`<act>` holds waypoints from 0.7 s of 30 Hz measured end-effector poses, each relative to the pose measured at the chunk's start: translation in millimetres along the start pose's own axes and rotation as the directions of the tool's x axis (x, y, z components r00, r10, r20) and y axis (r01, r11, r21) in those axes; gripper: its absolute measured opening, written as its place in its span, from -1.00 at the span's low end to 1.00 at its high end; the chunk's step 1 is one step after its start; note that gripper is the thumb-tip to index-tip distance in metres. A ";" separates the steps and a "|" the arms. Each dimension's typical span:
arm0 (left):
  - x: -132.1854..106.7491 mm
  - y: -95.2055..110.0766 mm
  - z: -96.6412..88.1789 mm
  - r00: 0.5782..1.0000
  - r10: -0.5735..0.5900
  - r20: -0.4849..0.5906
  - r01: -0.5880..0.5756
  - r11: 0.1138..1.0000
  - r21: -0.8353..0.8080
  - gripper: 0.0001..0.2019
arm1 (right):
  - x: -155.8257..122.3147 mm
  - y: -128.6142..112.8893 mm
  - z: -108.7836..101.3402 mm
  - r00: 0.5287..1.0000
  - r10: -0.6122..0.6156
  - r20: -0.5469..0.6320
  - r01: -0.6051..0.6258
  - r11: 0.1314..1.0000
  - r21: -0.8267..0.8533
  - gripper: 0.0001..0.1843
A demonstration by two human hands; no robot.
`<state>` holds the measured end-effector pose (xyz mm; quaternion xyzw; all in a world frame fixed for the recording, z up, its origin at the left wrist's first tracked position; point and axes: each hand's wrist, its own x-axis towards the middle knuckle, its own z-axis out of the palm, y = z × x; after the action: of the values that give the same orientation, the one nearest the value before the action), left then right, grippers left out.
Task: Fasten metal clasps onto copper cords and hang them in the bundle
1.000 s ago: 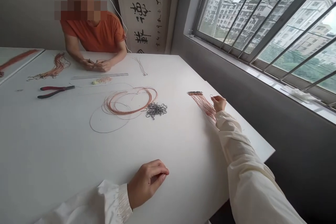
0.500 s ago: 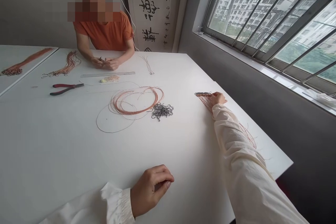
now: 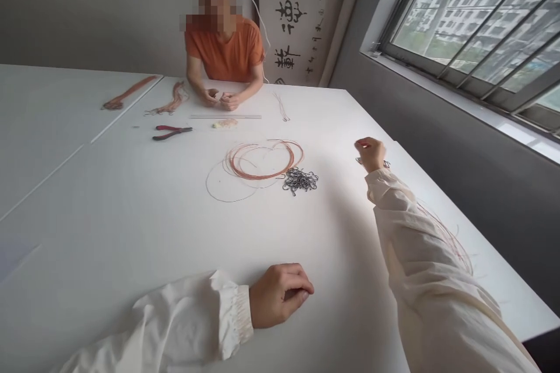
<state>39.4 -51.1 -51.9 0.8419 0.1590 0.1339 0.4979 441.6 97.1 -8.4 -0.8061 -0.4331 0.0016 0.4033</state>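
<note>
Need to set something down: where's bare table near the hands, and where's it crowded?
Bare white table lies between the left hand and the copper wire loops. A narrower gap separates the dark hook pile from the right hand. Crowded around the loops, hooks, pliers and ruler.

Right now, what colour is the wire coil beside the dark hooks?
The wire coil is a coppery orange, and it shows best in the head view.

Left hand (image 3: 280, 296) to right hand (image 3: 370, 154): free path across the white table (image 3: 144, 227), nothing between. Copper wire coils (image 3: 262, 159) and dark metal hooks (image 3: 300, 181) stand in the way toward the pliers (image 3: 172, 132) beyond.
</note>
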 end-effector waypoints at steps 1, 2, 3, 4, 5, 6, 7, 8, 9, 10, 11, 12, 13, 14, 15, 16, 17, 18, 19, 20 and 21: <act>0.1 -0.6 1.0 1.000 0.001 -0.006 -0.001 1.000 0.001 -0.80 | -6.3 -19.7 12.5 0.994 -0.071 0.078 0.068 0.997 0.034 -0.84; 0.3 -1.0 2.0 1.000 0.005 -0.009 -0.005 1.000 0.001 -0.80 | -15.1 -40.1 26.5 0.978 -0.137 0.155 0.128 0.990 0.066 -0.86; 0.6 -1.3 3.0 1.000 0.007 -0.017 -0.007 1.000 0.001 -0.80 | -26.2 -60.4 41.4 0.952 -0.198 0.232 0.180 0.979 0.095 -0.88; 0.9 -1.5 3.9 1.000 0.012 -0.025 -0.012 1.000 0.001 -0.80 | -39.0 -80.2 56.7 0.920 -0.249 0.303 0.223 0.968 0.119 -0.91; 1.3 -1.5 4.7 0.999 0.019 -0.031 -0.019 1.000 -0.001 -0.80 | -52.9 -98.7 71.6 0.883 -0.292 0.367 0.259 0.956 0.138 -0.94; 1.8 -1.5 5.4 0.999 0.026 -0.037 -0.026 1.000 -0.003 -0.80 | -66.8 -115.6 85.5 0.851 -0.319 0.417 0.283 0.948 0.147 -0.96; 2.4 -1.4 6.0 0.999 0.031 -0.044 -0.031 0.999 -0.006 -0.81 | -80.0 -130.4 98.0 0.825 -0.331 0.457 0.297 0.944 0.147 -0.94; 3.0 -1.3 6.5 0.998 0.035 -0.049 -0.036 0.999 -0.011 -0.81 | -91.8 -143.0 108.8 0.808 -0.333 0.486 0.304 0.942 0.141 -0.90; 3.6 -1.3 6.9 0.998 0.039 -0.055 -0.040 0.999 -0.016 -0.81 | -101.5 -153.3 117.6 0.797 -0.327 0.507 0.305 0.944 0.130 -0.87; 4.3 -1.5 7.2 0.997 0.045 -0.062 -0.046 0.999 -0.021 -0.81 | -109.1 -161.5 124.5 0.792 -0.316 0.523 0.301 0.946 0.117 -0.83; 4.9 -1.9 7.6 0.996 0.050 -0.072 -0.052 0.998 -0.025 -0.81 | -114.4 -167.8 129.6 0.790 -0.302 0.534 0.293 0.950 0.104 -0.81; 5.6 -2.5 8.1 0.995 0.057 -0.080 -0.060 0.998 -0.027 -0.81 | -117.6 -172.6 133.2 0.790 -0.286 0.542 0.283 0.955 0.092 -0.80; 6.2 -3.2 8.8 0.994 0.066 -0.083 -0.068 0.997 -0.030 -0.81 | -119.1 -176.3 135.4 0.791 -0.273 0.547 0.272 0.959 0.084 -0.81; 6.7 -3.9 9.6 0.994 0.073 -0.085 -0.076 0.997 -0.033 -0.81 | -119.3 -179.3 136.3 0.792 -0.261 0.551 0.261 0.962 0.081 -0.83; 7.1 -4.4 10.6 0.993 0.079 -0.086 -0.083 0.996 -0.038 -0.81 | -118.7 -181.9 135.8 0.794 -0.254 0.553 0.250 0.965 0.084 -0.85; 7.3 -4.4 11.6 0.993 0.082 -0.087 -0.086 0.995 -0.047 -0.81 | -117.7 -184.6 133.9 0.795 -0.251 0.553 0.240 0.966 0.094 -0.86; 7.2 -3.6 12.2 0.992 0.081 -0.092 -0.086 0.995 -0.057 -0.81 | -116.9 -187.4 130.2 0.796 -0.255 0.550 0.231 0.966 0.114 -0.87; 6.7 -1.8 12.0 0.991 0.078 -0.105 -0.086 0.994 -0.069 -0.82 | -116.7 -190.4 124.3 0.797 -0.266 0.543 0.224 0.964 0.144 -0.88; 5.9 1.1 10.5 0.988 0.076 -0.132 -0.087 0.993 -0.079 -0.83 | -117.9 -193.4 116.0 0.798 -0.284 0.531 0.220 0.958 0.181 -0.89; 4.5 5.1 7.3 0.980 0.076 -0.182 -0.093 0.992 -0.086 -0.83 | -121.0 -196.3 105.1 0.801 -0.308 0.514 0.222 0.949 0.222 -0.88; 2.7 10.0 2.0 0.964 0.084 -0.253 -0.110 0.990 -0.088 -0.82 | -126.5 -198.6 91.5 0.801 -0.346 0.489 0.228 0.931 0.284 -0.87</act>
<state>44.0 -56.1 -43.8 0.7990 0.1717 0.2705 0.5089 191.9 127.4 15.4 -0.6509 -0.6424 0.2091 0.3464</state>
